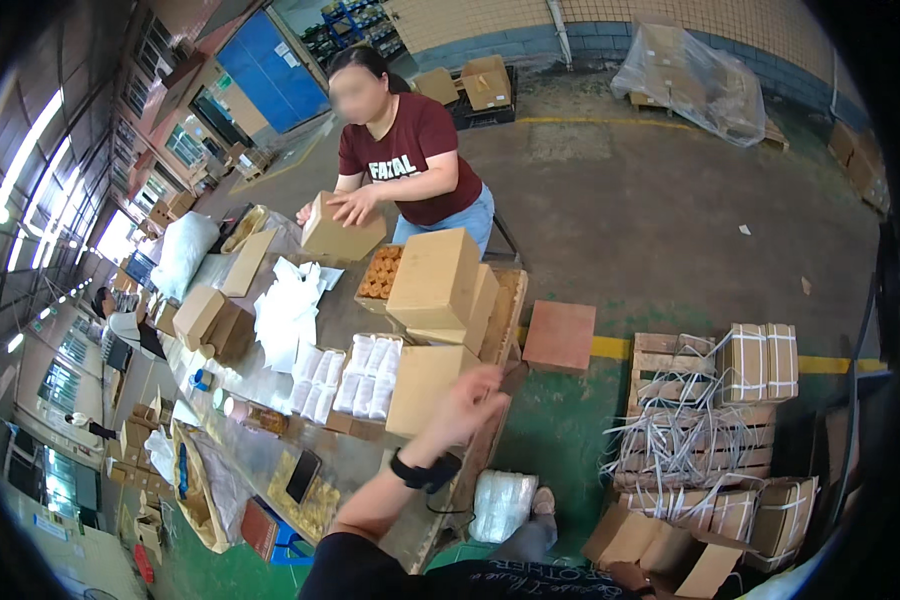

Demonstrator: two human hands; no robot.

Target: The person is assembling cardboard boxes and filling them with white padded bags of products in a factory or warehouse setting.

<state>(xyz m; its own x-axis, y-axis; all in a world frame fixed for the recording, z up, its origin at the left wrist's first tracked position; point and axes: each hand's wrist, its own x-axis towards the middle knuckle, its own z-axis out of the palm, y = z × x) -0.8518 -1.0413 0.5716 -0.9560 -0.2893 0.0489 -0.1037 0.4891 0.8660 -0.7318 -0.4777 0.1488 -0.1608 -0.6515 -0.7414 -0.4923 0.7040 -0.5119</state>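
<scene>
My left hand, with a dark watch on its wrist, is raised over the table's near right edge. Its fingers are loosely bent and apart, and I see nothing in them. Right beside it stands a closed cardboard box. Low in the view, my right hand is at an open carton; its fingers are too dark and partly hidden to read. White wrapped rolls fill a tray left of the closed box. Across the table, a co-worker has both hands on another carton.
Stacked cartons stand near a box of orange-brown round pieces. White sheets, a phone and a sack lie along the table. Rightward are a pallet with white straps, strapped cartons and a wrapped bundle.
</scene>
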